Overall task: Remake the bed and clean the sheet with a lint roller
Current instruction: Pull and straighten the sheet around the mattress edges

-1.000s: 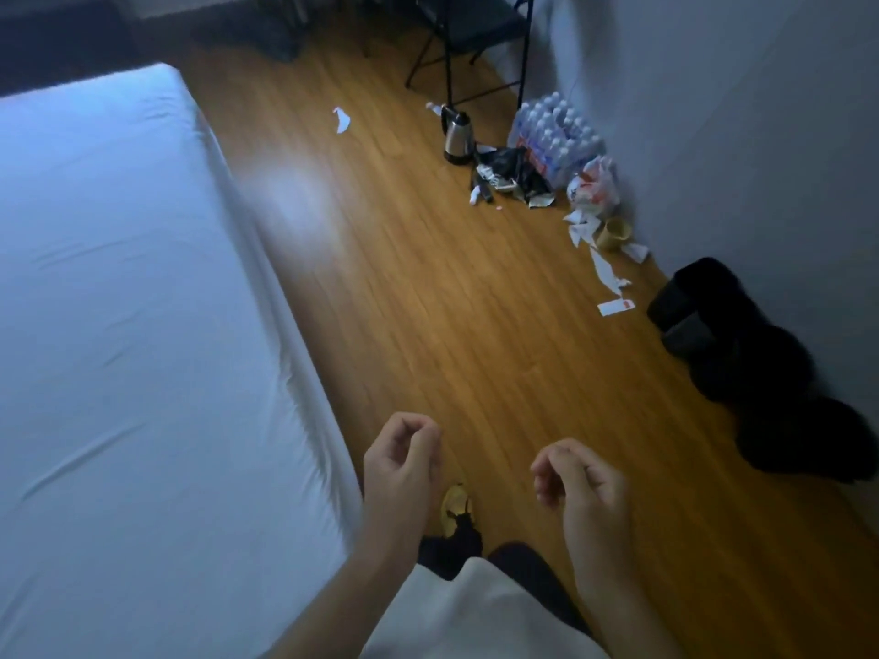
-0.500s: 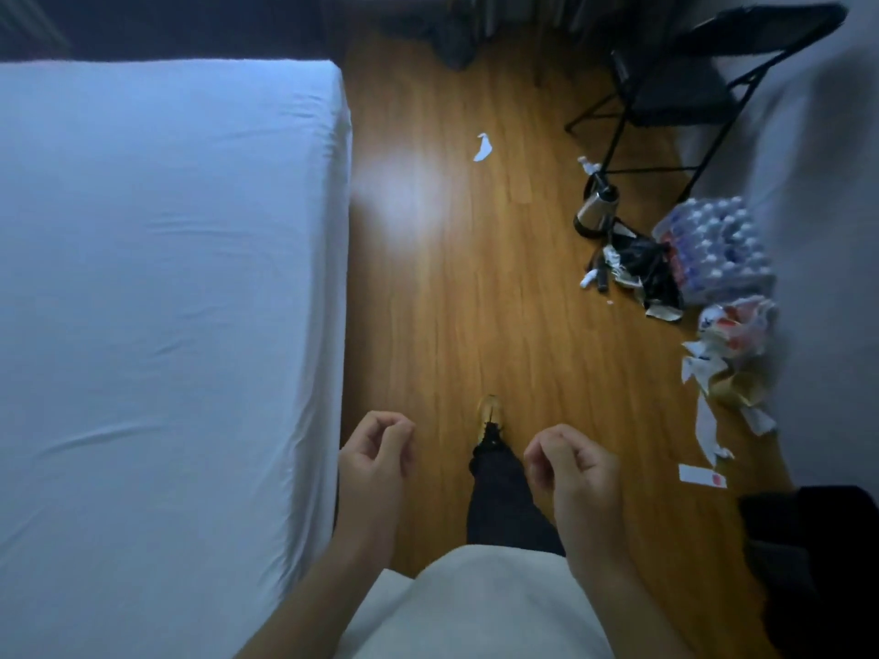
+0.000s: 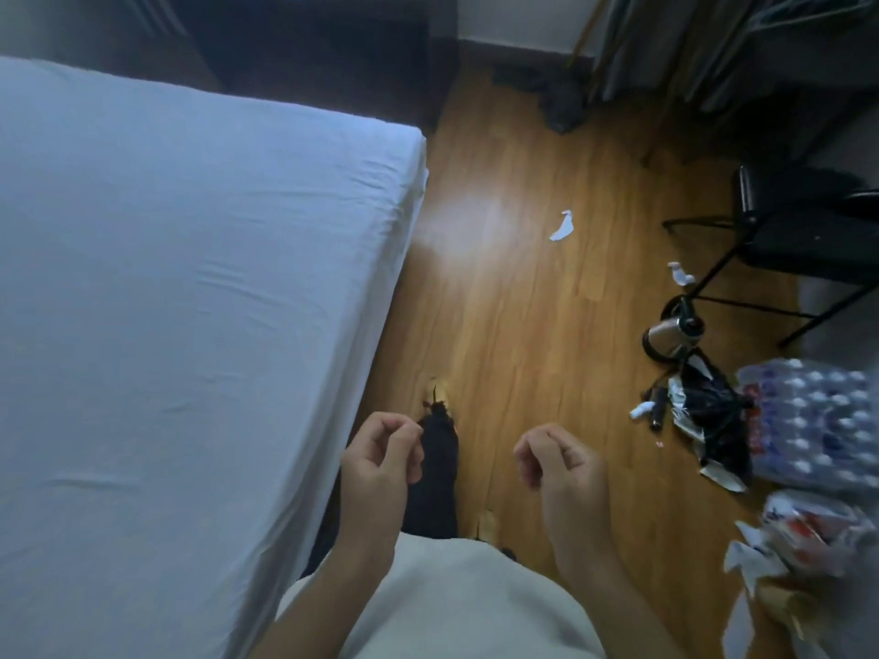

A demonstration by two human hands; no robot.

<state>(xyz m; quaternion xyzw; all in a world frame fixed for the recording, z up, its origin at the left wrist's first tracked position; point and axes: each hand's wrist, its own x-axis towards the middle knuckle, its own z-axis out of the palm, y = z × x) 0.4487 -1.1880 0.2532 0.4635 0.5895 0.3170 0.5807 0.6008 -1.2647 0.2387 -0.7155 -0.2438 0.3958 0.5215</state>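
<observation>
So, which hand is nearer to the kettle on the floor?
The right hand. The kettle stands ahead of it and to its right. The left hand is beside the bed, farther from the kettle.

Home bedroom, white-sheeted bed (image 3: 180,302), wood floor (image 3: 513,325), folding chair (image 3: 785,240), kettle (image 3: 668,340), bottled-water pack (image 3: 818,416)

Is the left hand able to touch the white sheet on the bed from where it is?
Probably yes. The left hand hangs empty with fingers loosely curled, right beside the edge of the bed's white sheet, and nothing lies between them. A short sideways reach should do it.
</observation>
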